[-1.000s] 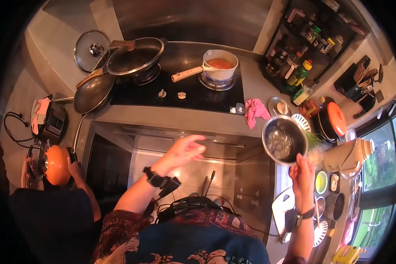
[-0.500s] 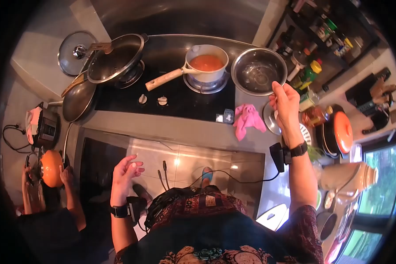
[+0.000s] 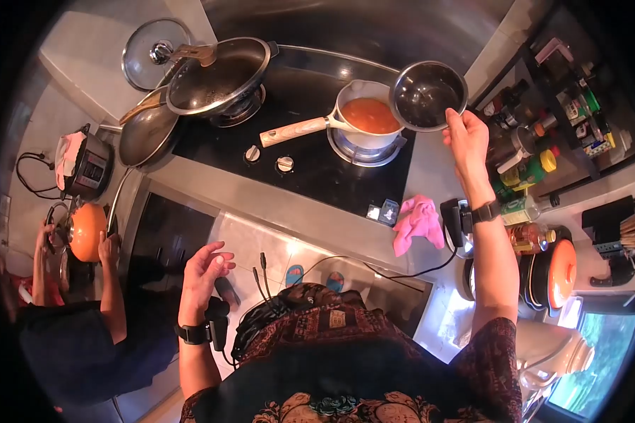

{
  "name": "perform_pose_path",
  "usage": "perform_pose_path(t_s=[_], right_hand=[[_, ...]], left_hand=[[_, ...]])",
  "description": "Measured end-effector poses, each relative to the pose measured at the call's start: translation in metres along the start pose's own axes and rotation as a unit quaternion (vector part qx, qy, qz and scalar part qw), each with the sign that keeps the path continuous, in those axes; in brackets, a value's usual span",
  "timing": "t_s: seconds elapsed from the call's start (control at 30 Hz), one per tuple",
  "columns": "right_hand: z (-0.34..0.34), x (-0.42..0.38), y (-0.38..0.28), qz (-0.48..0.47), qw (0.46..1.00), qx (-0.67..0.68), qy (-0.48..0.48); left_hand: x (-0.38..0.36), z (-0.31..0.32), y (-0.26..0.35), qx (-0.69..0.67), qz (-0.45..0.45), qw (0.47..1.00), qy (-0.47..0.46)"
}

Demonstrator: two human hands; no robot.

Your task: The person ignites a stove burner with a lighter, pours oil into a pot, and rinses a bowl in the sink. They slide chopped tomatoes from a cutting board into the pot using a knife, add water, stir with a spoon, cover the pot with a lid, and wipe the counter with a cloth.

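A dark metal bowl (image 3: 429, 95) is pinched at its near rim by my right hand (image 3: 467, 137). The bowl is tilted, its inside facing me, and its left edge overlaps the right rim of a white saucepan (image 3: 360, 90) in view. Orange-red sauce (image 3: 371, 116) fills the lower part of that pan, which sits on the right burner. Its wooden handle (image 3: 293, 132) points left. My left hand (image 3: 206, 271) hangs in front of the counter, holding nothing, with its fingers loosely bent and apart.
On the left burner stands a wok (image 3: 222, 74) covered with a lid. A frying pan (image 3: 148, 135) and a glass lid (image 3: 155, 53) are beside it. A pink cloth (image 3: 418, 224) lies right of the hob. Another person's hands hold an orange pot (image 3: 86, 231) at left.
My right hand has brought the bowl up and closer to the saucepan, and the bowl is tilted more. My view has turned a little. The left hand stays low.
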State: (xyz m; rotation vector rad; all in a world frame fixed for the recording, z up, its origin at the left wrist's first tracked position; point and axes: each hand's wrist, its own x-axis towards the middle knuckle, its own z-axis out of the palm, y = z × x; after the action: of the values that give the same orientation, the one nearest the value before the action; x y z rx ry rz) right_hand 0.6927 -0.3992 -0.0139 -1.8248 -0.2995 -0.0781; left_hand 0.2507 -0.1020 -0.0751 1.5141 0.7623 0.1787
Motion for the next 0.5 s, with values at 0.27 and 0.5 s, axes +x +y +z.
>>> perform_pose_path(t_s=[0.27, 0.5], right_hand=[[0.027, 0.016, -0.005, -0.018, 0.993, -0.117, 0.027], [0.042, 0.021, -0.011, -0.044, 0.972, -0.225, 0.041]], left_hand=[[0.021, -0.029, -0.007, -0.044, 0.007, 0.999, 0.010], [0.030, -0.053, -0.013, -0.043, 0.006, 0.999, 0.028]])
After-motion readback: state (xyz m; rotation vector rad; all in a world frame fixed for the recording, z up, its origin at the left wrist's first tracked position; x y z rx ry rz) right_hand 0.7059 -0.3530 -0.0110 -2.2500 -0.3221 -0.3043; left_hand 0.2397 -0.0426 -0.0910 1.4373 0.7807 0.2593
